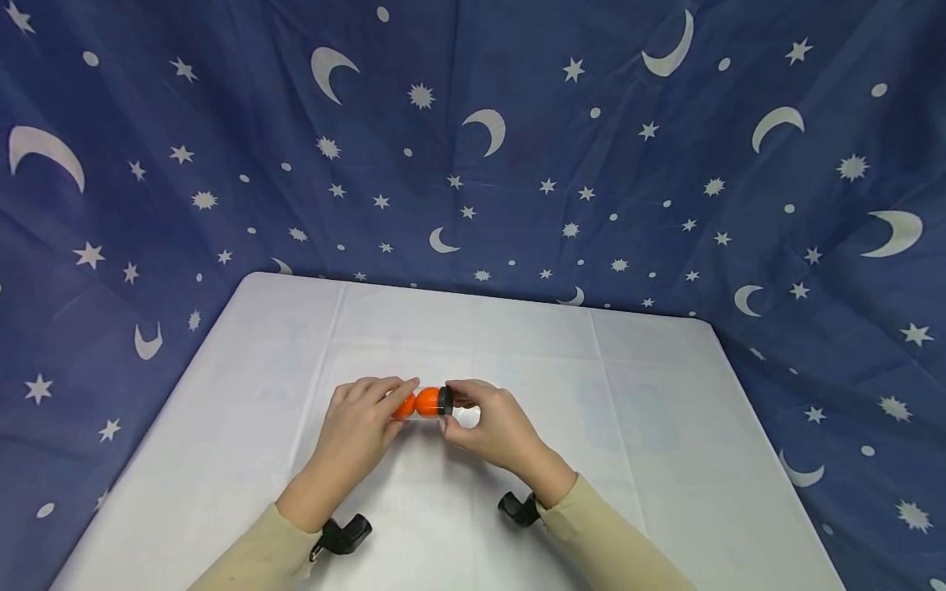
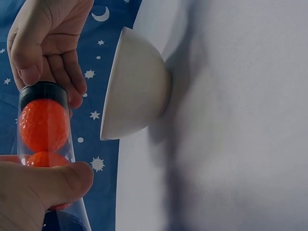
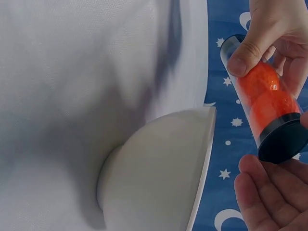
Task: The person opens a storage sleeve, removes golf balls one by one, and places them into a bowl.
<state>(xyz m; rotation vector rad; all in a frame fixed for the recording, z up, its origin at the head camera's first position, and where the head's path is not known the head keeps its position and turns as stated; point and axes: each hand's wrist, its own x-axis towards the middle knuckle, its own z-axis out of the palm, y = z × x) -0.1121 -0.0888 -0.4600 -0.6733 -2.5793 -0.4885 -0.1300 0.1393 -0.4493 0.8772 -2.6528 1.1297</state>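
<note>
A clear plastic tube [image 3: 230, 47] with shiny orange balls [image 1: 428, 402] inside lies nearly level in the head view. My left hand [image 1: 360, 423] grips its body, thumb on one side and fingers on the other. At the right end, my right hand [image 1: 497, 423] holds the black cap [image 1: 446, 401] between thumb and fingers. The cap [image 2: 44, 92] appears seated on the tube in the left wrist view. Something dark shows in the tube's other end, partly covered by the left hand. A white bowl [image 2: 137, 84] stands upright on the table beneath, mostly hidden by the right hand from above.
The white-covered table [image 1: 473, 328] reaches back to a blue curtain [image 1: 473, 164] with moons and stars. Each wrist carries a black camera mount, one by the left sleeve [image 1: 254, 550] and one by the right sleeve [image 1: 602, 533].
</note>
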